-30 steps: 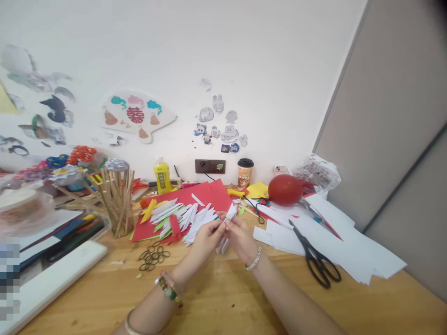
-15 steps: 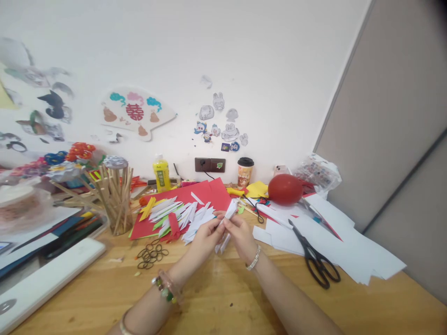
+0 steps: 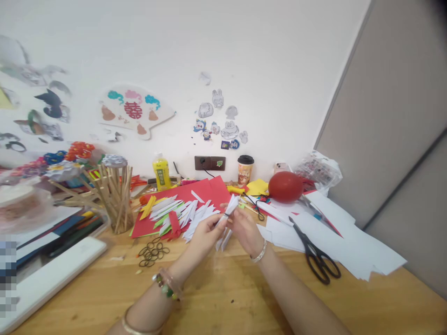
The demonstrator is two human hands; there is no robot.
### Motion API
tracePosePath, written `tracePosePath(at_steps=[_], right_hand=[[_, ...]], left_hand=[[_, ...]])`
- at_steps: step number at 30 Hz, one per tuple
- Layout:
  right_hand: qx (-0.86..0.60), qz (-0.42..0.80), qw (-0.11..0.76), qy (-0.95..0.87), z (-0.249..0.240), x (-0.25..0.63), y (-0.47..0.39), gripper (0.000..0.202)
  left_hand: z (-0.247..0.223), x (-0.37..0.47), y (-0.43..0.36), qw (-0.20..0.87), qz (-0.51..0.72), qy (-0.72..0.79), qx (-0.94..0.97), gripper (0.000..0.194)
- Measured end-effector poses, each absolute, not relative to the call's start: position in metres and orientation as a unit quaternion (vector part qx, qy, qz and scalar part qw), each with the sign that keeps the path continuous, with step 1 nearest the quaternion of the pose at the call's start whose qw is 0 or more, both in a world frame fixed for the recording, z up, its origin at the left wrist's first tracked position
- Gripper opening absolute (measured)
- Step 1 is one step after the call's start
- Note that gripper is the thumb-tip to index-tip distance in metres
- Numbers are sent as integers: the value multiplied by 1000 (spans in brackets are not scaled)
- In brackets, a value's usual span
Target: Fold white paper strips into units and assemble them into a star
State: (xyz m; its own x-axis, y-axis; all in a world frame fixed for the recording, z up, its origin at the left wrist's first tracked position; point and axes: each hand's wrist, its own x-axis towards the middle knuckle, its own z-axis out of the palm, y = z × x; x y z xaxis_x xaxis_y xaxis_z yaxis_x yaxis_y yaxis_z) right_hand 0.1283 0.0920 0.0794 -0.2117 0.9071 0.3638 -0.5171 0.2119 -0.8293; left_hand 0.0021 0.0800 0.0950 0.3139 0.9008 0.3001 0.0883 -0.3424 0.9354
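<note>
In the middle of the view, a bundle of folded white paper strips (image 3: 231, 204) is pinched between my hands. Its upper ends fan out above my fingers, and the lower ends hang below, above the wooden table (image 3: 216, 288). A thin black band, seemingly a rubber band (image 3: 226, 214), crosses the bundle near my left fingertips. My left hand (image 3: 206, 234) is closed on the bundle from the left. My right hand (image 3: 247, 229) is closed at its right side, the fingertips partly hidden. Several black rubber bands (image 3: 153, 251) lie in a loose heap left of my left forearm.
Behind my hands are folded paper pieces (image 3: 200, 218) on red sheets (image 3: 218, 190). To the right lie black scissors (image 3: 312, 253), white paper (image 3: 363, 251) and a red balloon (image 3: 285, 187). A jar of wooden sticks (image 3: 118, 204), drink bottle (image 3: 161, 172) and cup (image 3: 245, 169) stand around.
My right hand has turned and shifted slightly right, its fingers less tightly gathered. The black band across the paper bundle now shows. My left hand keeps its pinch.
</note>
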Motion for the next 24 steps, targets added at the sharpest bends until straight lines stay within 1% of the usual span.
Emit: tracePosePath(at_steps=[7, 9, 11, 14, 15, 17, 19, 21, 24], right_hand=[[-210, 601, 597, -488, 75, 123, 92, 24], [-206, 601, 595, -493, 75, 124, 92, 24], [-208, 585, 596, -509, 77, 128, 93, 27], [-252, 513, 609, -551, 81, 132, 95, 32], [-271, 476, 623, -559, 82, 133, 95, 38], [-294, 408, 650, -570, 83, 134, 96, 57], [-310, 354, 658, -587, 83, 134, 96, 71], [-342, 314, 641, -612, 82, 134, 95, 70], [-394, 287, 618, -616, 79, 132, 96, 59]], left_hand=[[95, -2, 81, 368, 472, 377, 707, 24], [93, -1, 83, 322, 472, 366, 735, 22], [90, -1, 85, 254, 475, 359, 762, 20], [82, -3, 88, 115, 496, 368, 778, 21], [80, -5, 88, 66, 503, 370, 778, 22], [75, -9, 88, -20, 505, 367, 781, 23], [73, -12, 88, -82, 488, 361, 791, 23], [73, -15, 86, -126, 469, 353, 800, 22], [75, -16, 83, -161, 451, 344, 807, 21]])
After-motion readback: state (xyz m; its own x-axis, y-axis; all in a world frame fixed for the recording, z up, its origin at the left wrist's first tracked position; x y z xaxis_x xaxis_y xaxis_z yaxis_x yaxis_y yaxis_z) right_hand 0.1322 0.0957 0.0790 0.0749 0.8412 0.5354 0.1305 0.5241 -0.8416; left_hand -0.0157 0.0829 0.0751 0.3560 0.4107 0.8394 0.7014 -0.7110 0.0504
